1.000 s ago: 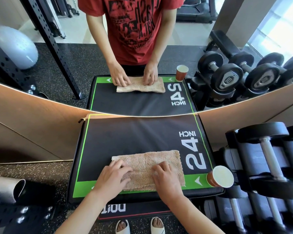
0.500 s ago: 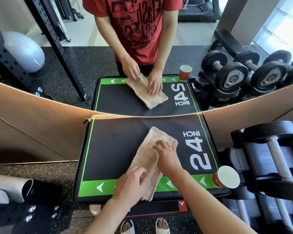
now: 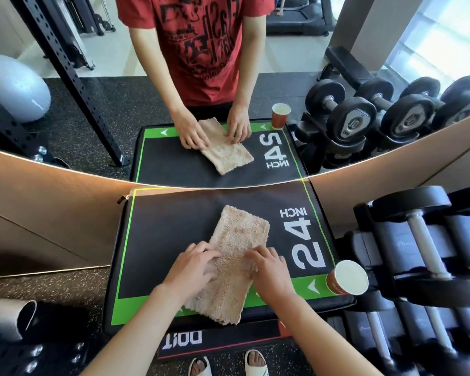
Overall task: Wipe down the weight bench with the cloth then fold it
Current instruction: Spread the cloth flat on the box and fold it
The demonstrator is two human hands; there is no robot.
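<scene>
Item: cloth (image 3: pixel 235 256), tan terry, folded to a long strip, lying diagonally on the black worktop (image 3: pixel 163 240). Soft, light, limp; best taken at corners or edges. Left hand (image 3: pixel 193 267) and right hand (image 3: pixel 269 272): fingers spread, pressing flat on it, not gripping.

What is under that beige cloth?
The cloth lies on the black bench pad, its near end over the green border. Anything beneath the cloth is hidden.

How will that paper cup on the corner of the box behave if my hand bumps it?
The paper cup looks empty and light, so it would probably tip or slide easily. It sits at the box corner, near the right hand, so it may well fall off.
</scene>
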